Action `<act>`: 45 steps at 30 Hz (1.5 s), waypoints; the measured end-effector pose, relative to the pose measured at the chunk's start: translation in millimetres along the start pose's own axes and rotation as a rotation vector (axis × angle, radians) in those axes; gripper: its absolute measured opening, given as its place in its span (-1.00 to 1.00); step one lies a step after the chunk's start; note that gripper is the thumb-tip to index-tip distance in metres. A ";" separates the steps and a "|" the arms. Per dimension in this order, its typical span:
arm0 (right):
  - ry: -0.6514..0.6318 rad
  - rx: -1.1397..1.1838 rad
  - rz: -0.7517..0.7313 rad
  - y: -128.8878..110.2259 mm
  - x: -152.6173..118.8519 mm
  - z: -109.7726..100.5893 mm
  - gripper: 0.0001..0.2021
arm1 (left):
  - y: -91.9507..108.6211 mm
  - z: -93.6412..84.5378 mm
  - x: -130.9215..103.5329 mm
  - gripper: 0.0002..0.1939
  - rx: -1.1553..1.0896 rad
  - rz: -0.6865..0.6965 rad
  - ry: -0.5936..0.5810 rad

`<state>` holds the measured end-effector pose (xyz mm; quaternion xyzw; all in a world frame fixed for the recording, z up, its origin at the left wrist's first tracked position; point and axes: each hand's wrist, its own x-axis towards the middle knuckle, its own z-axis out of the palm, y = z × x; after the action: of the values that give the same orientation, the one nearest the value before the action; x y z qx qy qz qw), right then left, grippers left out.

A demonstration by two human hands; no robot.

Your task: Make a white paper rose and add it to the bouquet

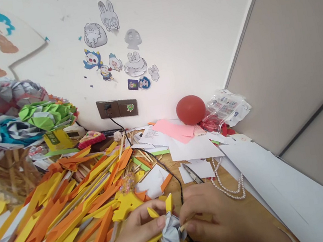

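Note:
At the bottom centre, a folded paper piece (172, 233) has a grey-white crumpled-looking middle and yellow strips sticking out around it. My left hand (144, 225) grips its left side, with the thumb on the grey part. My right hand (207, 212) is on its right side, thumb and fingers pinched on a small pale tip, perhaps a stick. A yellow star-shaped object (127, 204) lies just beyond my left hand. Black cable (169, 169) runs from the wall socket down behind and under my right hand.
Orange and yellow folded strips (69, 198) cover the left of the wooden table. Farther back stand folded-paper pieces (49, 115) and a red balloon (191, 110). A cutter (191, 173), pearl strings (232, 191) and white sheets (293, 185) lie to the right.

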<state>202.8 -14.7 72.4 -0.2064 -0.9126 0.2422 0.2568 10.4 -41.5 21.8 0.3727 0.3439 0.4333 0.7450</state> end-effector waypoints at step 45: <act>-0.169 -0.034 0.097 3.6 -4.3 -3.2 -0.86 | 0.8 -2.8 2.8 -0.72 0.086 0.008 -0.027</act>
<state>208.9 -12.9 71.3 -0.2334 -0.9239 0.2554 0.1632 8.8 -38.0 20.6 0.4116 0.3508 0.4161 0.7310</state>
